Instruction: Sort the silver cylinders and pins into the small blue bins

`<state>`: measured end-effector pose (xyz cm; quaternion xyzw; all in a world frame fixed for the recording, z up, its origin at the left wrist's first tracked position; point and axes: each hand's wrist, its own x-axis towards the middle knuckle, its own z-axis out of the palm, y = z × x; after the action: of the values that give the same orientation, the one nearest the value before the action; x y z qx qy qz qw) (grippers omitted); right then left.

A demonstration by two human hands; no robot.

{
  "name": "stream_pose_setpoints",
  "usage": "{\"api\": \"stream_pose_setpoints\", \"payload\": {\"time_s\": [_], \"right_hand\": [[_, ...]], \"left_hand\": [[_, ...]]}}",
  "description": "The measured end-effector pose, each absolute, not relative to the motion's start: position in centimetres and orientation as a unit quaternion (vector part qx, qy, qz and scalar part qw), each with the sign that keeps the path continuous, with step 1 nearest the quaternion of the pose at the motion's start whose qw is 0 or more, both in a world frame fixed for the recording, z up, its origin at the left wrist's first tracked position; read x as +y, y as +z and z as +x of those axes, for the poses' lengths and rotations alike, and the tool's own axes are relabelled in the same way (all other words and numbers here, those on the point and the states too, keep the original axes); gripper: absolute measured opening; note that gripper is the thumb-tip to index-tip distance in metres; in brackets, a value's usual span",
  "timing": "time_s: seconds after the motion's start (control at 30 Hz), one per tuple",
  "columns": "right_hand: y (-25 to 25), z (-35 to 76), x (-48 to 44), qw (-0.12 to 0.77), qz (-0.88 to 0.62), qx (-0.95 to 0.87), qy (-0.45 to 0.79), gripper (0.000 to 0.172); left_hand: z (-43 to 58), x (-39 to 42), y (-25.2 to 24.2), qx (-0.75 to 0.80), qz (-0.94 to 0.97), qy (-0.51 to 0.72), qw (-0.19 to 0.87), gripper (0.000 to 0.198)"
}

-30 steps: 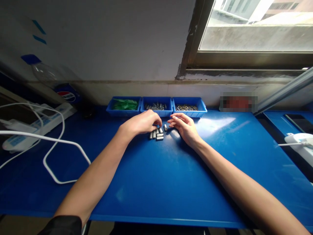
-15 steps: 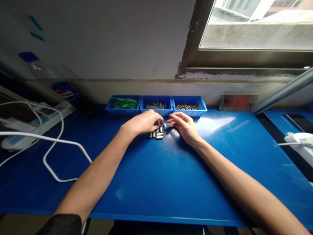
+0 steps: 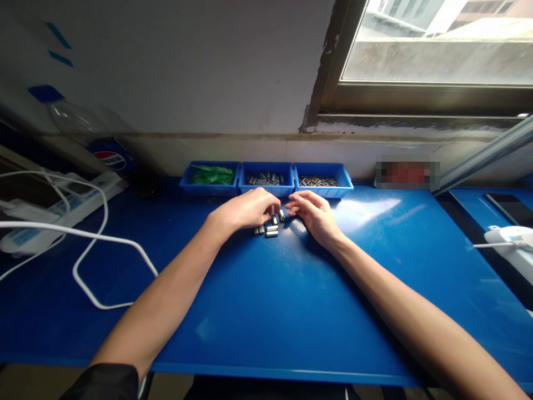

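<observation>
Several small silvery metal blocks (image 3: 272, 234) lie in a loose cluster on the blue table (image 3: 258, 311). Over the cluster's left side, my left hand (image 3: 252, 208) arches with its fingertips and thumb drawn together in a pinch; whatever they hold is hidden behind the fingers. My right hand (image 3: 314, 216) rests just to the right, its fingers loosely bent and apart, with nothing visible in them. A single metal block (image 3: 282, 215) sits between the two hands, close to the right fingertips. Part of the cluster is covered by my left hand.
Behind the hands stand three blue bins: one with green plastic (image 3: 212, 175), one with metal blocks (image 3: 265, 179), one with thin metal pins (image 3: 317, 181). A cola bottle (image 3: 110, 153), power strip (image 3: 89, 197) and white cable (image 3: 89, 289) are left; a phone (image 3: 510, 208) lies right.
My left hand has shifted very slightly right, and its fingers have moved over the cluster, where fewer blocks show. My right hand stays in place.
</observation>
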<state>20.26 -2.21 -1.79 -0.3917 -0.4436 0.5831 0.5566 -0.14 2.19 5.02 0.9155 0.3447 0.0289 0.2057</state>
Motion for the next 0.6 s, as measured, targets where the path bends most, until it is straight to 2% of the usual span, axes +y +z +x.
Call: {"api": "stream_pose_setpoints", "payload": {"time_s": [0.33, 0.6], "right_hand": [[-2.0, 20.3, -2.1, 0.563, -0.373, -0.438, 0.594, 0.027], [-2.3, 20.3, -2.3, 0.556, -0.354, -0.475, 0.583, 0.025]], "left_hand": [[0.5, 2.0, 3.7, 0.381, 0.896, 0.111, 0.200, 0.029], [-0.2, 1.8, 7.1, 0.406, 0.814, 0.198, 0.365, 0.022]]}}
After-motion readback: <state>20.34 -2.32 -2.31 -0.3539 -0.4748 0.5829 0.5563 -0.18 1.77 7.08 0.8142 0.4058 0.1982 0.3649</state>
